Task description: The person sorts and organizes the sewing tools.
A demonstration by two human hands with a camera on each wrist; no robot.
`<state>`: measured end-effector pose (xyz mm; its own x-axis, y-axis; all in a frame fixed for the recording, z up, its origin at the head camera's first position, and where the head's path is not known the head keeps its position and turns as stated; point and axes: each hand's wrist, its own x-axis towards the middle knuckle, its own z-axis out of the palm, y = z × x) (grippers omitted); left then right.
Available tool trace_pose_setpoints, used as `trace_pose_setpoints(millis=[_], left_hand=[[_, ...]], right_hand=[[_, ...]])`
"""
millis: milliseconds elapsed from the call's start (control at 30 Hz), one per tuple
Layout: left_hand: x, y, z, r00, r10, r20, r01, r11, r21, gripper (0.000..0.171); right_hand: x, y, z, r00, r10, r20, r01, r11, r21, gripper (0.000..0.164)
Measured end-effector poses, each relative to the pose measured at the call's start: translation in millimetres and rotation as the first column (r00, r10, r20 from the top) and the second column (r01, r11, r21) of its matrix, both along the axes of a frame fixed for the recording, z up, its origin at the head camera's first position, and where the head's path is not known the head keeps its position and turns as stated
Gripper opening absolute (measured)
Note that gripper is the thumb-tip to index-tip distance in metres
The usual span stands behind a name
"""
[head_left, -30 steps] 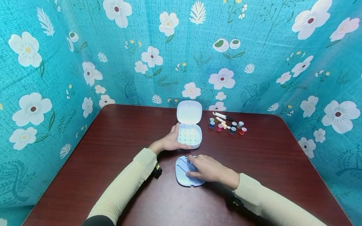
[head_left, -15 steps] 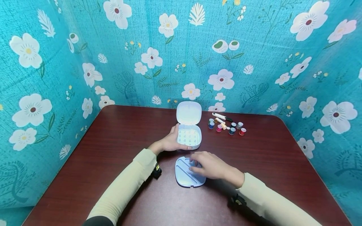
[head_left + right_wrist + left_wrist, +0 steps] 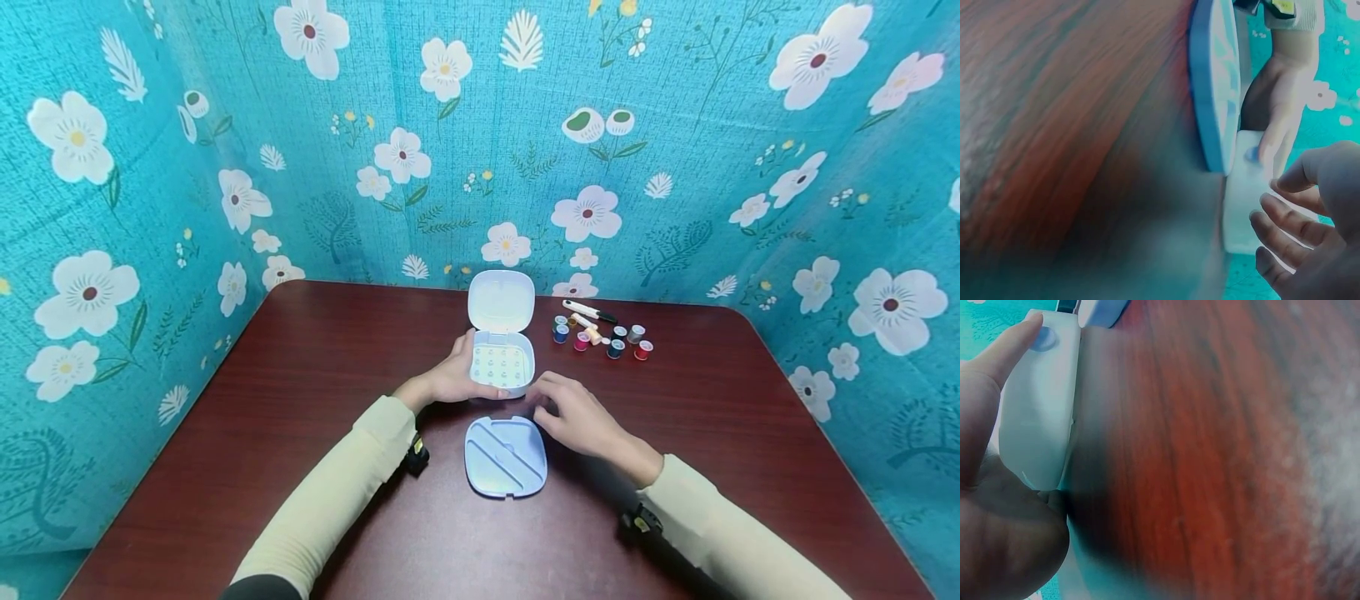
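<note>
A small pale-blue and white sewing box (image 3: 528, 380) stands with its hinged lid (image 3: 502, 301) raised, a dotted pattern showing inside. My left hand (image 3: 452, 377) grips its left side, thumb (image 3: 1019, 347) along the front wall near a round blue button. In front of the box lies a flat blue divider tray (image 3: 491, 475) with a diagonal groove. My right hand (image 3: 581, 421) is at the front right corner of the box, fingers loosely bent. In the right wrist view nothing shows between those fingers (image 3: 1282, 237).
Several thread spools (image 3: 616, 348) in blue, red, grey and other colours stand at the back right. Among them lie a white and black stick-like tool (image 3: 588, 311) and small cream pieces (image 3: 593, 335). A flowered turquoise curtain (image 3: 405, 217) hangs behind the dark wooden table (image 3: 337, 333).
My right hand has lifted off the divider tray and moved away from me to the right front corner of the box. My left hand stays on the box.
</note>
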<state>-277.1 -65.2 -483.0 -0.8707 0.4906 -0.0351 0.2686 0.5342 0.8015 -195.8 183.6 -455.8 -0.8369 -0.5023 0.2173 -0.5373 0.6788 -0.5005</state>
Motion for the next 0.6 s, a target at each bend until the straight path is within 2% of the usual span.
trace_pose_setpoints(millis=[367,600], left_hand=[[1.1,0,-0.3,1.000,0.008,0.013,-0.008,1.000,0.004,0.131],[0.5,1,0.4,1.000,0.016,0.020,-0.016,1.000,0.002,0.131]], right_hand=[[-10.1,16,-13.4,0.995,-0.099,0.002,0.098,0.993,-0.065,0.011],[-17.5,33,-16.2,0.978,-0.210,0.013,0.210,0.975,-0.066,0.016]])
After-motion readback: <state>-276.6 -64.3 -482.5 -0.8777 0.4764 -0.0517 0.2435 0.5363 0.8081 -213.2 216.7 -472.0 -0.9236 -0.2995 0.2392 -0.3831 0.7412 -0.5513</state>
